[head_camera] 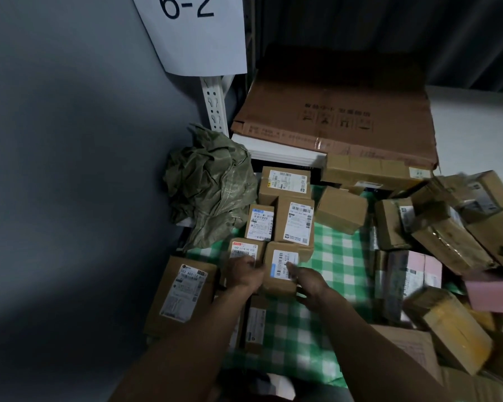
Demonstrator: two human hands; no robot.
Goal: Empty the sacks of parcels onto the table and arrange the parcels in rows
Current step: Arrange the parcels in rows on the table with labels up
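1. The surface, under its green check cloth, carries everything; take the empty sack, crumpled at its far-left corner, as your landmark.
2. A loose heap of unsorted parcels lies far right of the sack.
3. Just right of the sack, labelled parcels already stand in short rows, so you are arranging, not emptying.
4. Your right hand pinches the nearest box; your left hand rests relaxed on its neighbour.
5. Next, square that box against its neighbour, then fetch from the heap.
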